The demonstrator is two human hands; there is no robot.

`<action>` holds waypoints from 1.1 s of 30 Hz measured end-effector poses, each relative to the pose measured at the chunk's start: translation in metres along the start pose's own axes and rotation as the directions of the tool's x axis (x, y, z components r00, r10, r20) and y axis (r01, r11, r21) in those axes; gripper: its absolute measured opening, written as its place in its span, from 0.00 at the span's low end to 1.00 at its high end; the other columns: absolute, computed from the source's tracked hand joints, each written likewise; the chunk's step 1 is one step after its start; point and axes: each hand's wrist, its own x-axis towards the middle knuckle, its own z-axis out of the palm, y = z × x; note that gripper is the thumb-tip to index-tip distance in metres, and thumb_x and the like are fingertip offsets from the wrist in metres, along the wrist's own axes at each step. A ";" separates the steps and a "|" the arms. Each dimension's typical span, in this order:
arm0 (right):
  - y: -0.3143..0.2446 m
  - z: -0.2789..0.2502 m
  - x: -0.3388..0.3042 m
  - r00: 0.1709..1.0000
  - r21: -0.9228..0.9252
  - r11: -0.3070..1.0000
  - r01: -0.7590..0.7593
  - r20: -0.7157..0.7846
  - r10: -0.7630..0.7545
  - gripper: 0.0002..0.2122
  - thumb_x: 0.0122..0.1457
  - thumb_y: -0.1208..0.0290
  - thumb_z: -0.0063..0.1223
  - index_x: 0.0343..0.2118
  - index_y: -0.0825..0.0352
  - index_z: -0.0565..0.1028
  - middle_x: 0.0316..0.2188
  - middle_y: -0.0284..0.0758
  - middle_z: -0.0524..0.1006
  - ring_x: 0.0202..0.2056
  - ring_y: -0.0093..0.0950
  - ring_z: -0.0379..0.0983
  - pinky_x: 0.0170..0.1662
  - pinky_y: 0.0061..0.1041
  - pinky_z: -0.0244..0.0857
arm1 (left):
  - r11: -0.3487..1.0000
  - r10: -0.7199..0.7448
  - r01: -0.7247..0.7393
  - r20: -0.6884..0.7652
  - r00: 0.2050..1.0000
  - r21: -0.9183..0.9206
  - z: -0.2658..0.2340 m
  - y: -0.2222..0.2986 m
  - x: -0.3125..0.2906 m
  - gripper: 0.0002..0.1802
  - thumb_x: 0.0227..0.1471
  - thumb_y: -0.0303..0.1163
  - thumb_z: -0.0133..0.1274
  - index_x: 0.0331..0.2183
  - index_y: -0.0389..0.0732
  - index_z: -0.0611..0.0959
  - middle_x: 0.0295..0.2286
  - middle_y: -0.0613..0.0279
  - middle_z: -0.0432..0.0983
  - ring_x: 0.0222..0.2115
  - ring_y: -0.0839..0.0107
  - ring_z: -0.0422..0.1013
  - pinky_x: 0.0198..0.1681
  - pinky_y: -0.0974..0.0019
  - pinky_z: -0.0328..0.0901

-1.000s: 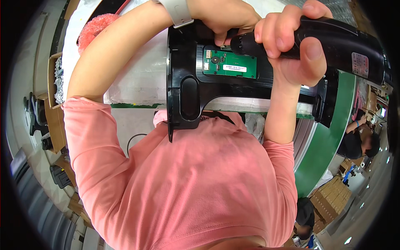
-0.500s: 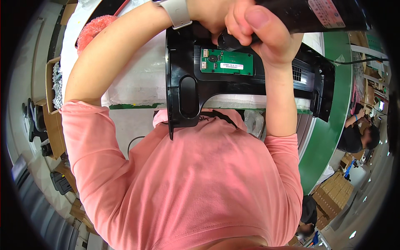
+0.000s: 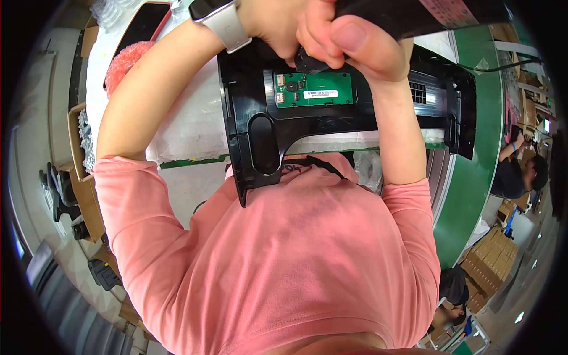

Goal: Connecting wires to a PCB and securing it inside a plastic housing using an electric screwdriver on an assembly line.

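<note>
A large black plastic housing [image 3: 331, 125] lies across the work surface, with an oval opening at its left end. A green circuit board [image 3: 343, 80] with white connectors and a white label sits in a recess of it. In my right hand [image 3: 370, 47] is a black electric screwdriver [image 3: 390, 15], its labelled body stretching to the upper right. Its dark nose [image 3: 309, 63] points down at the board's far edge; the tip is hidden. My left hand [image 3: 273, 26] is closed beside that nose, fingertips low near the board, and what they pinch does not show.
Far left lie a phone [image 3: 145, 26] and red bubble wrap [image 3: 127, 62]. An open carton [image 3: 83, 148] stands at the left edge. The green bench edge [image 3: 470, 195] runs down the right side. Beyond it are another person [image 3: 520, 174] and stacked cartons [image 3: 491, 260].
The whole view has shifted a little, and more of the phone shows at the upper left. Both hands and the screwdriver stay close together at the board's far edge.
</note>
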 end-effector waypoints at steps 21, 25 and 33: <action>-0.093 -0.151 0.010 0.886 -0.827 0.370 -0.423 -0.292 0.361 0.25 0.47 0.67 0.67 0.49 0.68 0.76 0.27 0.29 0.74 0.24 0.24 0.71 0.36 0.29 0.68 | 0.939 -0.282 0.340 -0.444 0.851 0.056 -0.054 0.038 -0.029 0.08 0.50 0.31 0.61 0.34 0.41 0.86 0.36 0.59 0.81 0.41 0.63 0.76 0.42 0.56 0.69; -0.030 -0.216 -0.019 0.860 -0.988 -0.054 -0.146 -0.154 0.486 0.29 0.46 0.71 0.66 0.53 0.72 0.73 0.33 0.43 0.79 0.40 0.37 0.77 0.46 0.32 0.69 | 0.780 -0.054 0.463 -0.693 0.719 0.420 -0.087 -0.016 -0.094 0.07 0.53 0.29 0.60 0.34 0.38 0.85 0.32 0.60 0.81 0.33 0.70 0.76 0.35 0.64 0.69; -0.054 -0.170 -0.020 0.969 -0.965 -0.225 -0.138 -0.178 0.169 0.23 0.50 0.70 0.63 0.50 0.72 0.75 0.39 0.42 0.79 0.43 0.35 0.77 0.49 0.33 0.68 | 0.203 -0.407 0.837 -0.734 0.544 0.508 -0.081 -0.016 -0.072 0.10 0.51 0.30 0.60 0.38 0.40 0.85 0.31 0.58 0.82 0.29 0.63 0.78 0.34 0.61 0.71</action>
